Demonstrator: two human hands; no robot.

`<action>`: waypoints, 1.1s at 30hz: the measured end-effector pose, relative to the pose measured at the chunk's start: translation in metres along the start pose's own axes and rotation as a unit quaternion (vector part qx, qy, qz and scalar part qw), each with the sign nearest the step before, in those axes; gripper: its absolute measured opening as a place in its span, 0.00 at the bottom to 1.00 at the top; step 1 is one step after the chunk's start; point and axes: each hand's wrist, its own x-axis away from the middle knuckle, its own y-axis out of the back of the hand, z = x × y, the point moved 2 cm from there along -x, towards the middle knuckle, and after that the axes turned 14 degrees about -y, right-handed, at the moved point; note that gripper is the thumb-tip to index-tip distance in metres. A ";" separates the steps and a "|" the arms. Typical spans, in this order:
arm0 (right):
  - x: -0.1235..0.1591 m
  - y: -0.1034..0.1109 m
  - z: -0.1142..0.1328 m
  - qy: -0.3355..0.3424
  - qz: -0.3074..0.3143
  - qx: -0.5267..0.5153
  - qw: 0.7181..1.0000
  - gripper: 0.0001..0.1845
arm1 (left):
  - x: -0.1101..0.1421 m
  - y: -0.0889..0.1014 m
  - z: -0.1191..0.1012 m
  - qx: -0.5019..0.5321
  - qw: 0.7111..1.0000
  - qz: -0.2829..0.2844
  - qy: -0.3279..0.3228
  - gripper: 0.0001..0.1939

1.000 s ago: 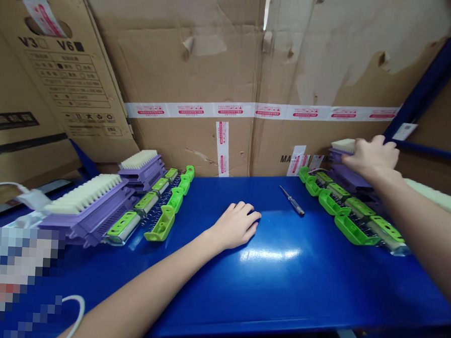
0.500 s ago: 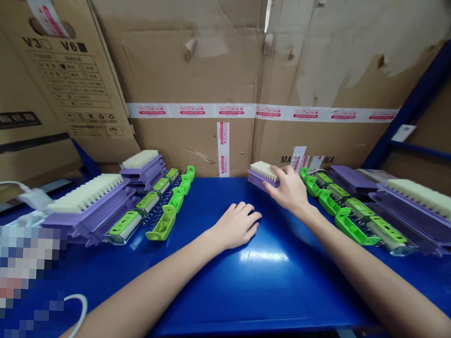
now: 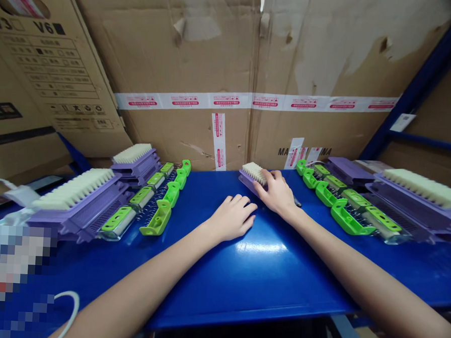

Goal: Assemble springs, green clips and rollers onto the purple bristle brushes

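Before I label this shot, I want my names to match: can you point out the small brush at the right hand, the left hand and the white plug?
Small brush [image 3: 251,170], head view: pale bristles.
Left hand [image 3: 232,219], head view: back of hand.
White plug [image 3: 22,195], head view: casing.

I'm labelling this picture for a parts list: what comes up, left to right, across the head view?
White plug → front-left bristled block → left-side green brackets → left hand → right hand → right-side green brackets → far-right bristled block
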 end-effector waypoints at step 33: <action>0.000 -0.006 -0.014 0.152 0.092 -0.070 0.982 0.24 | -0.010 -0.008 0.031 -0.113 0.970 -0.008 0.214 0.30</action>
